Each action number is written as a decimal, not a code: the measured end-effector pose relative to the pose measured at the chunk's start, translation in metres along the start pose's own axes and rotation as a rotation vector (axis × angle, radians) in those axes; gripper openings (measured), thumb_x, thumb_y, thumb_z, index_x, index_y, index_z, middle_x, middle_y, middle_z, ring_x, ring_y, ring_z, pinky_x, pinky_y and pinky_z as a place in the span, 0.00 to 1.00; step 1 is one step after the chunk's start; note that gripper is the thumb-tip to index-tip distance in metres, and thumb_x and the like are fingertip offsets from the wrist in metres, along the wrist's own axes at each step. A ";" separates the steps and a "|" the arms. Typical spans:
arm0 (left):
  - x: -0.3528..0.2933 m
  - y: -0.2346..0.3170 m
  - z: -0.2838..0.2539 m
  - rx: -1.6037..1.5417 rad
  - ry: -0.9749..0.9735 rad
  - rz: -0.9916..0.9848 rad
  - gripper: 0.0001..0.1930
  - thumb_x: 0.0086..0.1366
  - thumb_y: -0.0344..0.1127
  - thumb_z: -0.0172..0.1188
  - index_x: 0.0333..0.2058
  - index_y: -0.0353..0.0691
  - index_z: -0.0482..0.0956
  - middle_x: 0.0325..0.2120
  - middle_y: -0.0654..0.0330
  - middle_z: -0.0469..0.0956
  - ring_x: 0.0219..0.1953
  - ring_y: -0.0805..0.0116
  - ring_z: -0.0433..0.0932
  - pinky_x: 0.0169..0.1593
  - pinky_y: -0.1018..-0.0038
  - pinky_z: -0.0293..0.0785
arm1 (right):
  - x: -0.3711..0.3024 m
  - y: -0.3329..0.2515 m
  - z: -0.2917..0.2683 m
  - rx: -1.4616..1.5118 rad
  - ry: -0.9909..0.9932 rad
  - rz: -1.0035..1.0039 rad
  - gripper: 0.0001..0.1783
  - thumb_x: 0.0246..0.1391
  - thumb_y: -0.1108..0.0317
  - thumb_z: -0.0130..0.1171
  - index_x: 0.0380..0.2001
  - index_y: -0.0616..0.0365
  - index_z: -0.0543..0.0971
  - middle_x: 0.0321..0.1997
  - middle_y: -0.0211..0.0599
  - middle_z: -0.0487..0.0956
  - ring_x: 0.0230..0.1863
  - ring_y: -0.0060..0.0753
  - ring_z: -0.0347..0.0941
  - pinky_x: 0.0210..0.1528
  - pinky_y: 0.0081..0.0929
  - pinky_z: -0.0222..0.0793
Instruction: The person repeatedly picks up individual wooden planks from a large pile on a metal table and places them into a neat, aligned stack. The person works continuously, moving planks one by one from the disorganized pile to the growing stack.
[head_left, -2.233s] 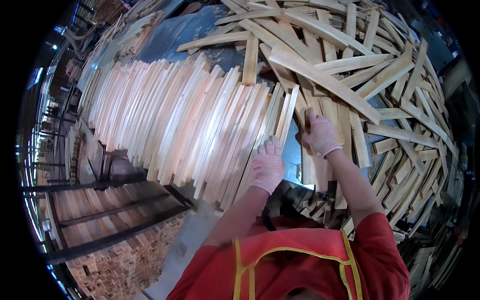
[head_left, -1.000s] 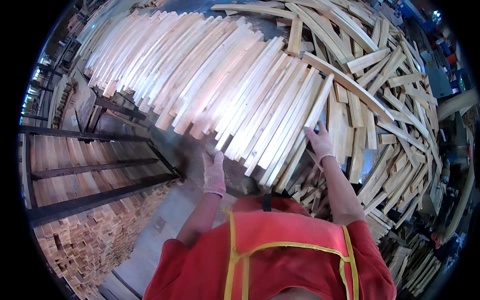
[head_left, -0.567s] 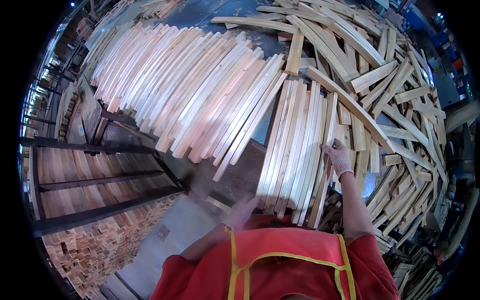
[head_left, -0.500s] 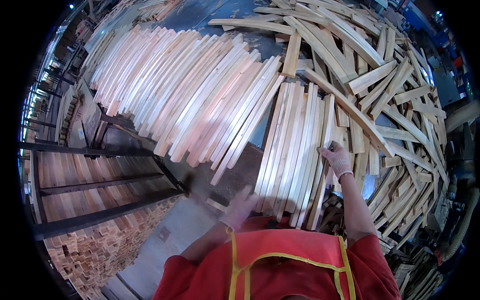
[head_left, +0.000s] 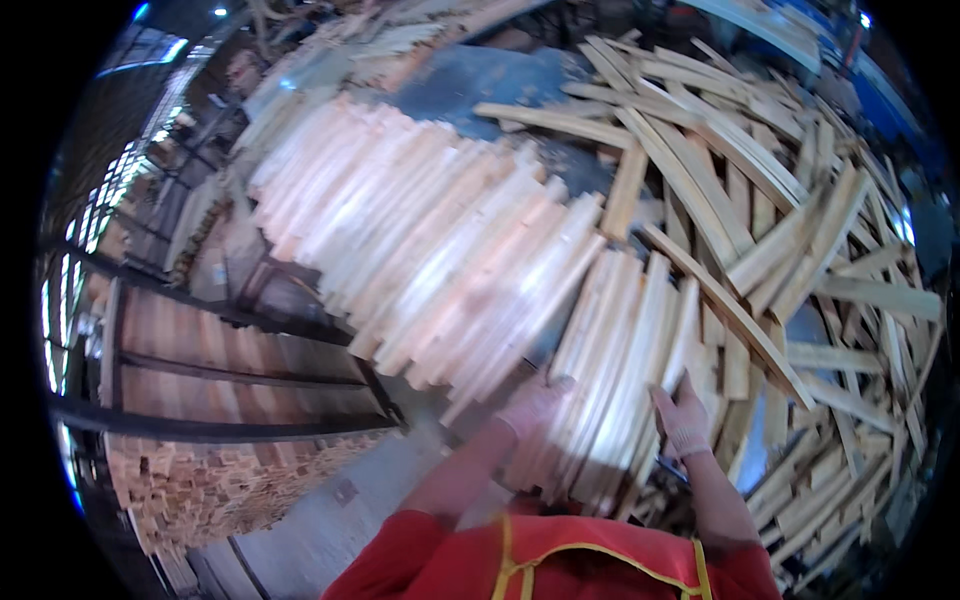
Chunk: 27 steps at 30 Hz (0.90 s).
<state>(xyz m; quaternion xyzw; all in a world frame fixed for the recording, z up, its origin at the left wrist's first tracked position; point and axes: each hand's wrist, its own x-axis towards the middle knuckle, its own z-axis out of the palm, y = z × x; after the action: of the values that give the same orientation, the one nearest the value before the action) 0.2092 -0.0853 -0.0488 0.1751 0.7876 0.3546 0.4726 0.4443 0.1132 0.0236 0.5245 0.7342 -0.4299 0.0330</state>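
A narrow row of pale wooden strips (head_left: 612, 365) lies side by side in front of me, with its long sides running away from my body. My left hand (head_left: 535, 402), in a light glove and blurred, lies at the row's left side with its fingers stretched toward the outer strips. On the opposite side, my gloved right hand (head_left: 684, 415) has thumb and fingers around the edge of the rightmost wooden strip (head_left: 683, 325). The strips' near ends lie close to my red apron (head_left: 610, 545).
A wide layer of pale strips (head_left: 430, 250) lies to the left of the row. Longer boards (head_left: 690, 180) are heaped crosswise on the right. At lower left, dark metal bars (head_left: 230, 370) stand over a stack of wood pieces (head_left: 230, 480).
The view has shifted, so the scene sits lower and further right. My left hand has come up from the row's near left corner to its left side. My right hand stays at the right edge.
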 end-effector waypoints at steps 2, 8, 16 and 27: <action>-0.005 0.022 -0.005 -0.002 -0.077 -0.041 0.58 0.66 0.68 0.66 0.82 0.52 0.42 0.65 0.46 0.79 0.69 0.50 0.75 0.73 0.64 0.65 | 0.014 0.026 0.013 -0.018 0.104 0.027 0.51 0.59 0.38 0.65 0.78 0.52 0.63 0.61 0.56 0.84 0.62 0.58 0.81 0.65 0.45 0.75; 0.015 -0.019 -0.002 0.005 -0.139 0.053 0.64 0.62 0.66 0.71 0.83 0.49 0.38 0.63 0.44 0.80 0.66 0.51 0.78 0.72 0.64 0.67 | 0.022 0.027 0.012 0.038 0.033 -0.077 0.50 0.56 0.46 0.71 0.75 0.59 0.65 0.60 0.59 0.84 0.62 0.59 0.81 0.64 0.46 0.75; -0.037 0.025 -0.009 -0.135 -0.191 0.205 0.66 0.61 0.46 0.79 0.80 0.30 0.34 0.72 0.38 0.67 0.72 0.58 0.69 0.74 0.69 0.61 | -0.003 0.012 0.019 0.486 0.035 -0.057 0.38 0.48 0.75 0.65 0.66 0.64 0.73 0.46 0.39 0.86 0.43 0.31 0.82 0.47 0.28 0.78; -0.076 0.110 -0.177 -0.414 -0.033 0.397 0.64 0.61 0.25 0.76 0.80 0.32 0.32 0.72 0.46 0.68 0.71 0.64 0.71 0.72 0.68 0.68 | -0.001 -0.196 0.003 0.456 0.202 -0.500 0.38 0.52 0.71 0.63 0.68 0.66 0.72 0.52 0.47 0.85 0.50 0.38 0.82 0.55 0.33 0.78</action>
<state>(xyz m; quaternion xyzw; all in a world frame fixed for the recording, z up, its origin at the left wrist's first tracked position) 0.0861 -0.1256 0.1318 0.2314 0.6410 0.5905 0.4324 0.2875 0.0945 0.1393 0.3623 0.7247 -0.5233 -0.2640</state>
